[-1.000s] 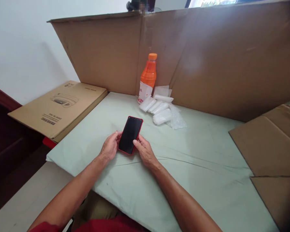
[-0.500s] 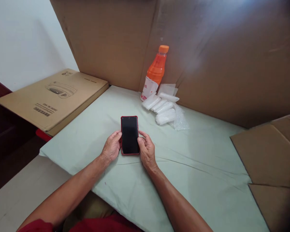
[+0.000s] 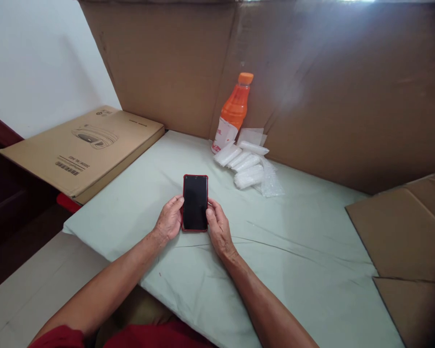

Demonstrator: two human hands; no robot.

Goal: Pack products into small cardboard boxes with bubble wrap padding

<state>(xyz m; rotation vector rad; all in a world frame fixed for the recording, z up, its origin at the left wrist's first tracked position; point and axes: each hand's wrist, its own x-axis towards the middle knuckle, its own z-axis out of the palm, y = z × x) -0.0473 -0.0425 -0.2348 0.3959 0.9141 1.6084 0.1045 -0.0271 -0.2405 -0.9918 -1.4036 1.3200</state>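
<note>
A smartphone (image 3: 195,203) in a red case, its screen dark, is held upright between my two hands over the pale green cloth. My left hand (image 3: 170,218) grips its left edge, thumb at the front rim and the other fingers mostly hidden behind. On the opposite edge my right hand (image 3: 219,226) is closed, with its thumb against the side and the index finger near the case's edge. Beyond the phone lie several clear plastic and bubble-wrap rolls (image 3: 249,176), in front of an orange-capped bottle (image 3: 235,108) of orange drink.
A flat cardboard box (image 3: 105,159) with a printed drawing lies at the left edge of the cloth-covered table (image 3: 293,227). Tall cardboard (image 3: 159,63) stands along the back. More cardboard pieces (image 3: 402,232) lie on the right.
The camera view has shifted slightly, so the surroundings sit a little lower and the box a little further right. Both hands keep their hold on the smartphone, which tilts very slightly.
</note>
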